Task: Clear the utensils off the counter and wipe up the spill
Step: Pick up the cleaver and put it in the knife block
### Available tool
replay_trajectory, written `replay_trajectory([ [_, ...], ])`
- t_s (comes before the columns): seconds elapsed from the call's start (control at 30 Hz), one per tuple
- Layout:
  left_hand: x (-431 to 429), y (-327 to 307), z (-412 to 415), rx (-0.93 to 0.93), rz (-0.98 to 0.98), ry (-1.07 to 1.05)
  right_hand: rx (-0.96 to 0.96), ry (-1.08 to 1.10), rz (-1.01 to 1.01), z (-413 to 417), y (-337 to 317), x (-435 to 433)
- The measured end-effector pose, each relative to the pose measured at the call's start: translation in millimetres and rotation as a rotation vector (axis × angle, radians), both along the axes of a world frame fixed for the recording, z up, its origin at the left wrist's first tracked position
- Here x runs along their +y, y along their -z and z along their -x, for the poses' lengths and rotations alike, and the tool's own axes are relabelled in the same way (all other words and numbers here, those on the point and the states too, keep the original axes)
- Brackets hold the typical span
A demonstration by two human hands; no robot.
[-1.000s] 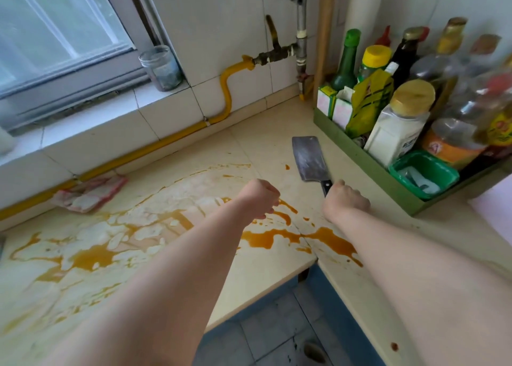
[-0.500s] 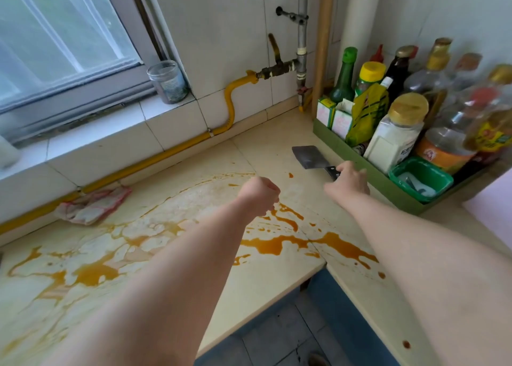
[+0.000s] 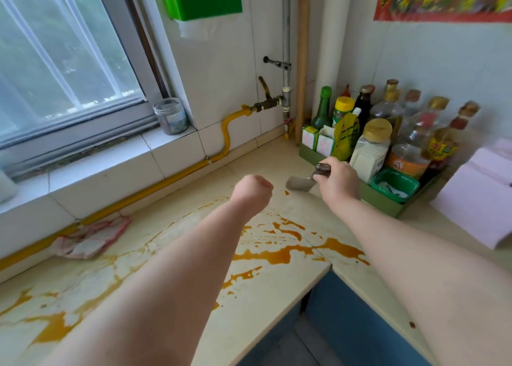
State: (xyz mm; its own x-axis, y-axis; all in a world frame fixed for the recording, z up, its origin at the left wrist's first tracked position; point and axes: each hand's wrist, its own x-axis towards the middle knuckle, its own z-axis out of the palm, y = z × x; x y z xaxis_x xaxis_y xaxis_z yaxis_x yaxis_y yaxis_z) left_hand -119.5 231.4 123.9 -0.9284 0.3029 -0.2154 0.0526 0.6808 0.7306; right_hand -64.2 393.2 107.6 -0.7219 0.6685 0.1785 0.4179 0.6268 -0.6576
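Orange spill (image 3: 279, 254) streaks the near table (image 3: 277, 157). My right hand (image 3: 336, 181) fingers clamp the cleaver (image 3: 300, 184) handle, blade hanging, beside the far-right condiment tray (image 3: 388, 205). My left hand (image 3: 252, 189) is fisted, empty.

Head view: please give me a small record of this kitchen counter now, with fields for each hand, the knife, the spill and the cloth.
right hand: closed around the handle of the cleaver, beside the green condiment tray
cleaver: lifted, blade hanging down just above the counter
left hand: a closed fist, holds nothing, above the counter
spill: orange-brown liquid spread widely, not wiped
cloth: crumpled by the wall, beside the yellow pipe, untouched
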Motion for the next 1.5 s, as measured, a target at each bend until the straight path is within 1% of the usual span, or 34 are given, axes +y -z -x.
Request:
replay_trajectory([
  [0.13,3,-5,-7,0.155,-0.012,0.003,0.092,0.011,-0.023,-24,-17,-10],
  [0.27,13,-17,-14,0.312,0.005,0.040,0.185,0.046,-0.003,-43,-36,-11],
  [0.33,25,-29,-21,0.354,-0.011,0.071,0.223,0.075,0.010,-49,-47,-9],
  [0.47,59,-46,-35,0.370,-0.081,0.148,0.274,0.099,-0.034,-53,-69,3],
  [0.67,111,-72,-44,0.401,-0.110,0.248,0.315,0.179,-0.150,-63,-109,47],
  [0.87,163,-94,-43,0.434,-0.104,0.306,0.331,0.248,-0.139,-74,-137,109],
  [0.93,184,-98,-44,0.433,-0.114,0.317,0.310,0.265,-0.161,-82,-144,129],
  [1.07,233,-105,-61,0.395,-0.169,0.376,0.226,0.334,-0.233,-105,-156,174],
  [1.17,267,-110,-81,0.404,-0.193,0.435,0.198,0.391,-0.271,-123,-161,203],
  [1.33,317,-112,-108,0.413,-0.199,0.568,0.231,0.417,-0.250,-149,-162,241],
  [1.5,354,-116,-122,0.417,-0.218,0.621,0.285,0.412,-0.240,-166,-166,265],
])
